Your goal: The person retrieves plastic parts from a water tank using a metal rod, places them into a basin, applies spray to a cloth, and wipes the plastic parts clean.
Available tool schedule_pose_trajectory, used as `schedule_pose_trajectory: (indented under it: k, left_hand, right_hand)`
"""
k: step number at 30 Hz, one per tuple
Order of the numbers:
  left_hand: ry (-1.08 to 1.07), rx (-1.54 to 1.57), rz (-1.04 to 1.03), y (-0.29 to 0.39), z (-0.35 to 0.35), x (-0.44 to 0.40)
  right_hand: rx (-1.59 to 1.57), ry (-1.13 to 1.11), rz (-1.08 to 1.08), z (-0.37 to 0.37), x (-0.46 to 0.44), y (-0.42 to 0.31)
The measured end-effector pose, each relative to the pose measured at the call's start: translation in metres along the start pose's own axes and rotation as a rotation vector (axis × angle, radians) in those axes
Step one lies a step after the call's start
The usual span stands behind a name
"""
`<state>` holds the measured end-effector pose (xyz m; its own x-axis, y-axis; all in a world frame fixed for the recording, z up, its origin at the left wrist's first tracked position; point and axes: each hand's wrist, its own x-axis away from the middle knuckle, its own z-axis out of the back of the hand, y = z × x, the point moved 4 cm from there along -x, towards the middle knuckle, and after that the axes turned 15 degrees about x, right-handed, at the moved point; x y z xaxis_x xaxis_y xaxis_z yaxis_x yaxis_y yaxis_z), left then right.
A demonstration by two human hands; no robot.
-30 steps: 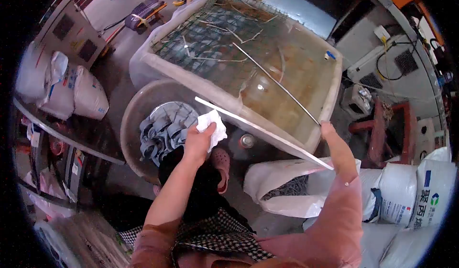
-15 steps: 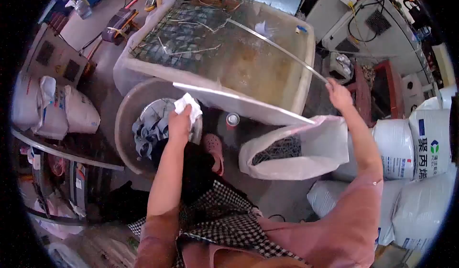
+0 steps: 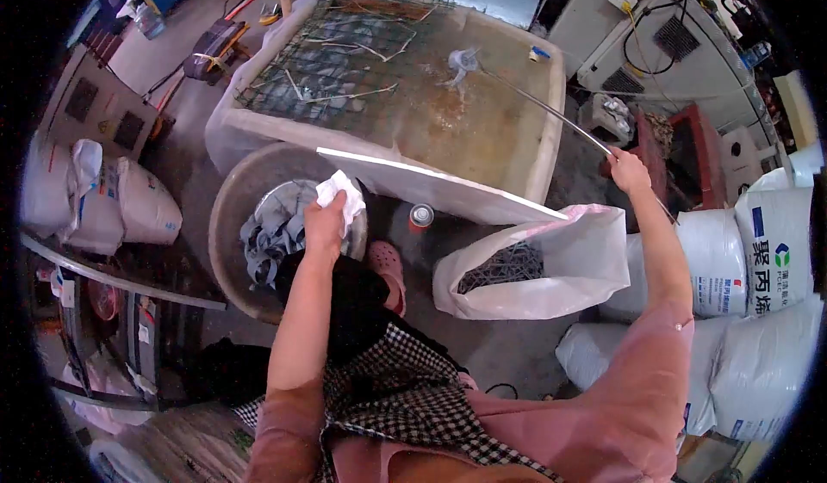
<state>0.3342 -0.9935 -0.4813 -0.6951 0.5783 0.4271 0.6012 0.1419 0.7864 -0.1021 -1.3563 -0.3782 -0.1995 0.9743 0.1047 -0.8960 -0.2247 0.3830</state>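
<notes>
My left hand point(image 3: 325, 220) is closed on a crumpled white cloth point(image 3: 342, 195) above the rim of a round tub point(image 3: 226, 225) holding grey pieces point(image 3: 263, 240). Out to the right, my right hand point(image 3: 630, 171) grips a long thin metal rod point(image 3: 556, 114). The rod reaches over the large water tank point(image 3: 554, 130), its far end near a pale grey piece point(image 3: 463, 61) in the water; whether they touch I cannot tell. Green netting point(image 3: 345, 52) with thin sticks covers the tank's left part. A white board point(image 3: 431, 183) leans along the tank's near side.
An open white sack point(image 3: 594, 272) of grey strips and a spray can point(image 3: 421, 216) stand on the floor. Full white sacks point(image 3: 719, 263) are piled at the right, a red metal frame point(image 3: 696, 156) behind them. Other sacks point(image 3: 145, 201) and a shelf point(image 3: 129, 281) are at the left.
The rod, earlier low over the tank's middle, has swung to the right and back with my right hand. A pale grey piece now shows in the water. My left hand still holds the cloth.
</notes>
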Motion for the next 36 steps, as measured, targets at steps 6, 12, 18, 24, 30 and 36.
schedule_pose_trajectory:
  k: [6, 12, 18, 24, 30, 36]
  left_hand:
    - [0.043, 0.049, -0.028, 0.008, 0.004, 0.002]
    - [0.031, 0.036, -0.014, 0.006, 0.006, -0.001]
    - [0.043, 0.005, -0.027, 0.004, 0.001, 0.003]
    - [0.030, -0.026, -0.004, 0.011, -0.006, 0.009]
    - [0.000, 0.041, -0.025, 0.008, 0.001, 0.002]
    - [0.070, -0.076, 0.002, 0.008, 0.001, 0.001]
  right_hand:
    - [-0.036, 0.006, -0.006, 0.010, 0.019, 0.016]
    - [-0.048, 0.056, 0.010, 0.012, 0.036, 0.032]
    - [0.015, 0.054, 0.051, 0.023, 0.027, 0.000]
    - [0.014, -0.006, 0.119, 0.031, 0.012, -0.023]
    - [-0.158, -0.066, 0.257, -0.009, -0.016, -0.047]
    - [-0.234, -0.086, 0.304, -0.044, -0.040, -0.106]
